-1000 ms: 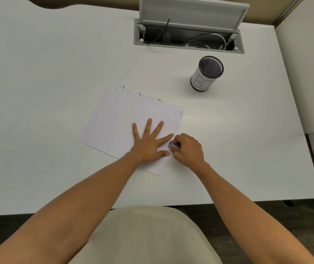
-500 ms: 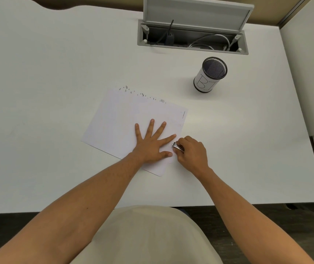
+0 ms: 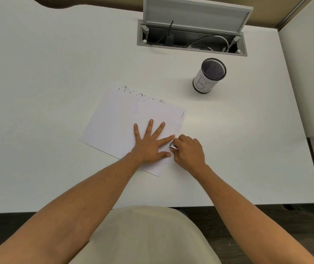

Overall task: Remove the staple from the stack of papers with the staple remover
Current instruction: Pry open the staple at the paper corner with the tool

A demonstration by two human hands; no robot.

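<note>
Now: left hand (image 3: 148,145) flat, fingers spread, pinning papers (image 3: 122,126) to desk (image 3: 57,73). Right hand (image 3: 189,151) curls round staple remover (image 3: 173,146) at the sheets' right edge. Staple itself unseen. Likely prying step; next, a steady pull away.

A stack of white paper sheets (image 3: 118,121) lies on the white desk (image 3: 47,63). The left hand (image 3: 150,145) rests flat on its near right part. Just right of it, at the stack's right edge, the right hand (image 3: 189,151) grips a small metal staple remover (image 3: 173,146). Behind and to the right stands a cylindrical mesh pen cup (image 3: 209,76), and behind that an open grey cable tray (image 3: 192,40) is set in the desk.
</note>
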